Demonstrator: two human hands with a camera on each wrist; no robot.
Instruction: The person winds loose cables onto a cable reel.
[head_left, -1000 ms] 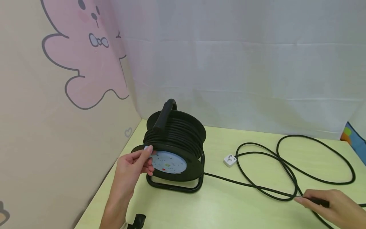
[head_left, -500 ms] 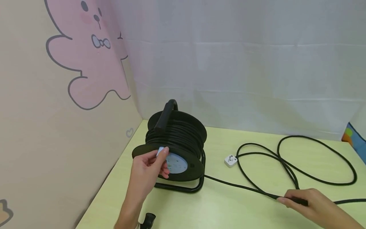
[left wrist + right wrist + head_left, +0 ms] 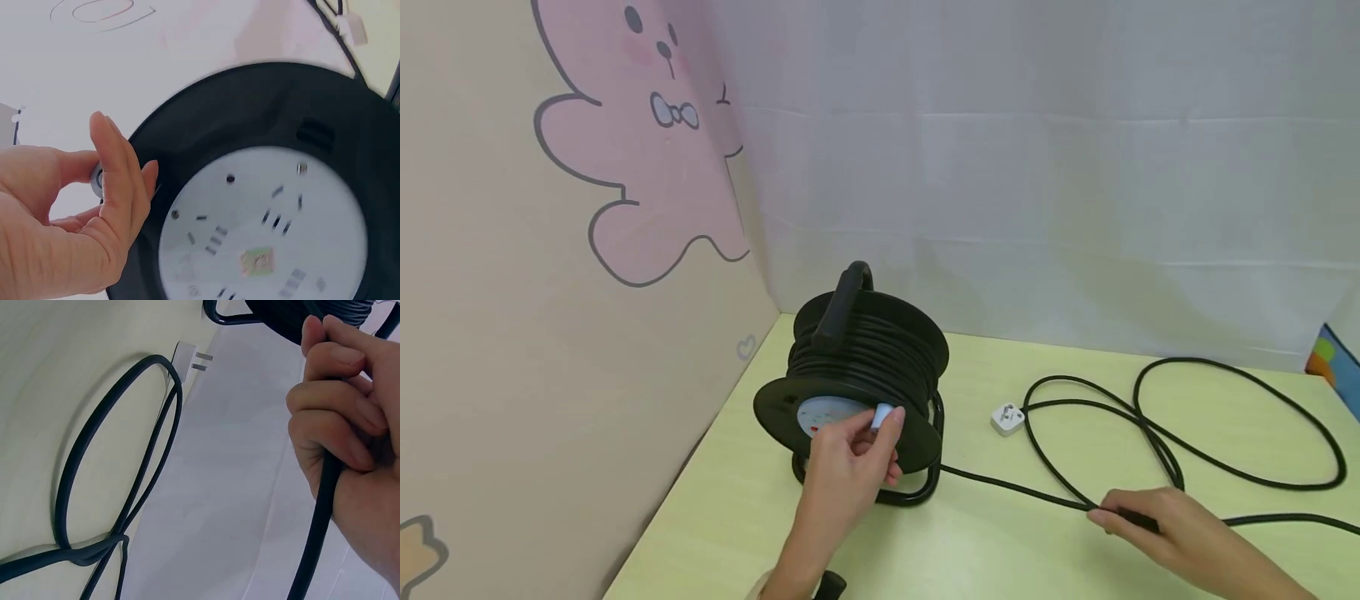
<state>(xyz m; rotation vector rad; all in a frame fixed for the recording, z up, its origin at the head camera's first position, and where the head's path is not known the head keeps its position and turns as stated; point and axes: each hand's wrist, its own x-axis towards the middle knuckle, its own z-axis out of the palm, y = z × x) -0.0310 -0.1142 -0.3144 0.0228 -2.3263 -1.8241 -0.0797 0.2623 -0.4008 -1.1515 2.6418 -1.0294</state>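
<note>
A black cable reel (image 3: 868,358), wound with many turns of black cable, stands on its tubular frame in the head view. My left hand (image 3: 842,475) pinches the pale blue crank knob (image 3: 882,415) between thumb and fingers, near the right side of the reel's front flange. Behind that hand, the reel's pale round panel (image 3: 822,412) is partly covered. In the left wrist view the knob (image 3: 97,181) shows between the fingers. To the right, my right hand (image 3: 1172,533) grips the cable (image 3: 1000,483) running out from the reel; its fingers (image 3: 337,422) curl round it.
A white plug (image 3: 1007,419) lies on the pale yellow table (image 3: 970,550) right of the reel. Loose loops of cable (image 3: 1232,477) spread over the table's right side. A carrying handle (image 3: 841,308) rises from the reel top. White cloth (image 3: 1037,167) hangs behind.
My left hand has carried the crank knob rightward across the reel's front, uncovering the panel's left side. My right hand has moved left, nearer the reel, with the cable in its grip.
</note>
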